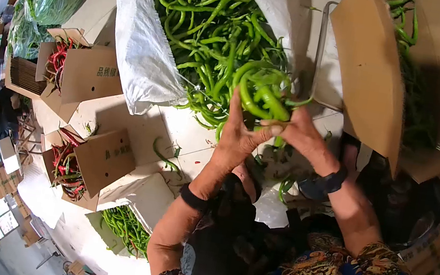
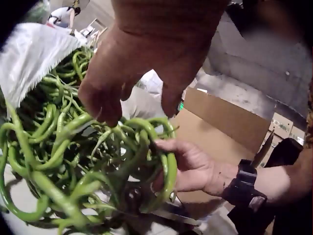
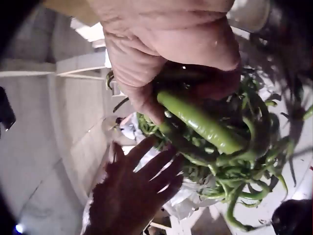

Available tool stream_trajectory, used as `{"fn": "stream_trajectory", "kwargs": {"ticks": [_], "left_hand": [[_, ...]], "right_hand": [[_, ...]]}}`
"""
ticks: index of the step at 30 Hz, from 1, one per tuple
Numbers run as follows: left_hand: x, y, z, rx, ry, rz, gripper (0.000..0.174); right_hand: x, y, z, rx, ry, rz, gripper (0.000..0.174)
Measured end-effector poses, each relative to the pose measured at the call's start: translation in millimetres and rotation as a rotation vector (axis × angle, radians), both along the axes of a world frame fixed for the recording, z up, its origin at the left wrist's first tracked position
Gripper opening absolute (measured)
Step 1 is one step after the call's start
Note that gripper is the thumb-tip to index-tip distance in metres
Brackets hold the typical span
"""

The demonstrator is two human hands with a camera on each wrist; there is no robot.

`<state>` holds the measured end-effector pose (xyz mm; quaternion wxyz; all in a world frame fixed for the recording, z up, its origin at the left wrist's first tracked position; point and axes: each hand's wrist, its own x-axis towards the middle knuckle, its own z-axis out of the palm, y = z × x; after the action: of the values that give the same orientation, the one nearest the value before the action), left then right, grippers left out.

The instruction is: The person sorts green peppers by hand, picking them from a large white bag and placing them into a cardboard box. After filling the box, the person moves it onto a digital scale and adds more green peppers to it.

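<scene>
A bunch of long green chili peppers (image 1: 264, 89) is raised in front of the big open sack, over its near edge. My right hand (image 1: 305, 138) grips these peppers; in the right wrist view its thumb and fingers curl round several of them (image 3: 200, 122). My left hand (image 1: 238, 141) is right beside the bunch. Its fingers are spread in the right wrist view, where the left hand (image 3: 139, 188) shows below the peppers. From the left wrist, the left hand (image 2: 142, 68) hangs over the peppers, with the right hand (image 2: 190, 166) on their far side.
The white woven sack (image 1: 144, 47) brims with green peppers. At right stands a tall cardboard box (image 1: 368, 63) with more inside. Two boxes of red peppers (image 1: 57, 61) (image 1: 71, 164) and a white box of green ones (image 1: 127, 230) stand at left. Loose peppers (image 1: 166, 157) lie on the floor.
</scene>
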<state>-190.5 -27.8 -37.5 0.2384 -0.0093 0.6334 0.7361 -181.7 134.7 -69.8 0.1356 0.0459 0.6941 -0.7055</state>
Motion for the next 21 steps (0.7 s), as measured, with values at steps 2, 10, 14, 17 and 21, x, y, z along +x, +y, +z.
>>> {"fn": "stream_trajectory", "kwargs": {"ticks": [2, 10, 14, 17, 21], "left_hand": [[-4.8, 8.3, 3.8, 0.129, -0.006, 0.052, 0.105], [3.5, -4.7, 122.6, 0.029, -0.139, 0.287, 0.055], [20.2, -12.9, 178.7, 0.049, -0.038, 0.414, 0.046], [34.9, -19.1, 212.6, -0.028, 0.055, 0.491, 0.046], [63.5, -29.6, 235.3, -0.065, 0.226, 0.466, 0.047]], "right_hand": [[2.9, -14.1, 26.3, 0.26, 0.195, 0.024, 0.054], [34.0, -30.9, 139.2, 0.587, 0.533, 0.239, 0.076], [50.7, -39.1, 187.6, 0.632, 0.635, 0.236, 0.059], [57.5, -48.1, 208.0, 0.591, 0.784, 0.159, 0.057], [71.9, -57.9, 235.9, 0.538, 0.956, 0.061, 0.048]]}}
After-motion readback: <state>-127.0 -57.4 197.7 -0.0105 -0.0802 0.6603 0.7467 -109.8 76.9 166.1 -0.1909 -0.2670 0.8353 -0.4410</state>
